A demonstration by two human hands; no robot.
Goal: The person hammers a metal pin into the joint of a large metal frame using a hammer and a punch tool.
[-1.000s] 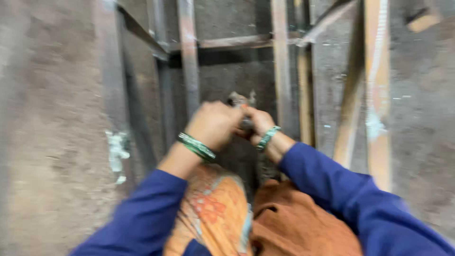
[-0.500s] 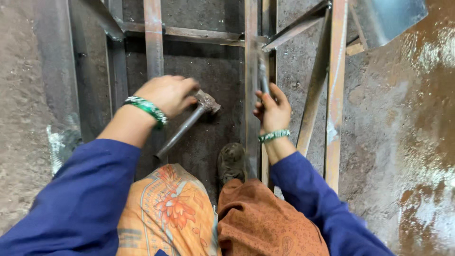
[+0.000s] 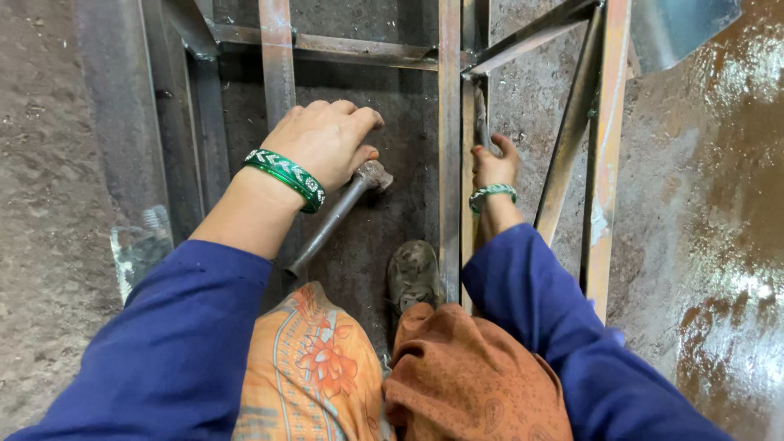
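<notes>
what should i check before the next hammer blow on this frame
1. Grip on the hammer: the left hand is closed near the head, not down the handle. Not ok for a full swing.
2. Chisel set against the metal frame: its tip is hidden by the bar. Cannot tell.
3. Right hand wrapped round the chisel: ok, though the fingers sit close to the bar.
4. Shoe placement: it is on the floor between the bars, directly below the hammer. Not ok.
5. Swing path between hammer and chisel: one upright bar stands between them. Not ok.
</notes>
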